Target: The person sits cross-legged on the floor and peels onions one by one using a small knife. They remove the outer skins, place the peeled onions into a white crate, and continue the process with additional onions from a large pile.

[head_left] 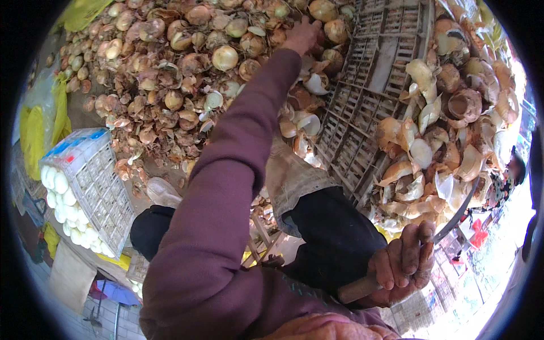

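My left hand, at the end of an outstretched purple sleeve, reaches into a large heap of onions at the top. Its fingers rest among the onions beside a plastic crate; whether they close on one is hidden. At the lower right, my right hand is closed round the handle of a knife. The long curved blade points up and to the right, near a mound of onion skins. The butt of the handle shows below my fingers.
A slatted plastic crate stands between the heap and the skins. At the left, a crate holds peeled white onions, with yellow plastic bags behind it. Dark-clad legs are below. Part of another person shows at far right.
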`<state>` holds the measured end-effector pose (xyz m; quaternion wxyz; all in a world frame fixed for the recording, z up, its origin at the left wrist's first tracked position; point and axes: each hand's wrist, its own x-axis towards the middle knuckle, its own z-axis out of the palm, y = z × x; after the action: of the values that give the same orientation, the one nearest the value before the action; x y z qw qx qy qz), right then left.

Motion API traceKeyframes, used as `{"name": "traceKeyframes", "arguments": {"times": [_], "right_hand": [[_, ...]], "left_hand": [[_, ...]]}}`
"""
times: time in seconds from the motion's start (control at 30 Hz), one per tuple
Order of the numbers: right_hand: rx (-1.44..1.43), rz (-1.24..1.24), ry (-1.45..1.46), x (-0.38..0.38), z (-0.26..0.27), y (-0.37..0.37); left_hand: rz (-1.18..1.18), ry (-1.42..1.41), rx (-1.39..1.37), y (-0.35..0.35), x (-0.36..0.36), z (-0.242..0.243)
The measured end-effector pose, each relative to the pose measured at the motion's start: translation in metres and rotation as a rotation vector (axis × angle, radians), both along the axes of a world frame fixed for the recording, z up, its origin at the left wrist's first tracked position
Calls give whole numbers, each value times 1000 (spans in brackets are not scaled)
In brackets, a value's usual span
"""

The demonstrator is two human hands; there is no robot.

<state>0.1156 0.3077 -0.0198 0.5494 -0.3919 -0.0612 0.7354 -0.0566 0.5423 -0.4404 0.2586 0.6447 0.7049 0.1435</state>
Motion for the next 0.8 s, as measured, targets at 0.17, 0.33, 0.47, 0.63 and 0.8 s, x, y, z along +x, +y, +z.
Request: {"name": "traceKeyframes", "arguments": {"times": [0.17, 0.33, 0.47, 0.63, 0.8], "right_hand": [[-40, 73, -58, -5, 4, 8], [23, 172, -229, -18, 10, -2], [121, 369, -465, -26, 15, -16], [308, 677, -909, -34, 22, -52], [893, 720, -1163, -19, 41, -107]], "left_hand": [[-24, -369, 222, -42, -38, 38], [318, -1725, -137, -139, -84, 168], [253, -2176, -103, -212, -94, 252], [76, -2228, 63, -291, -73, 315], [176, -2277, 323, -369, -39, 371]]}}
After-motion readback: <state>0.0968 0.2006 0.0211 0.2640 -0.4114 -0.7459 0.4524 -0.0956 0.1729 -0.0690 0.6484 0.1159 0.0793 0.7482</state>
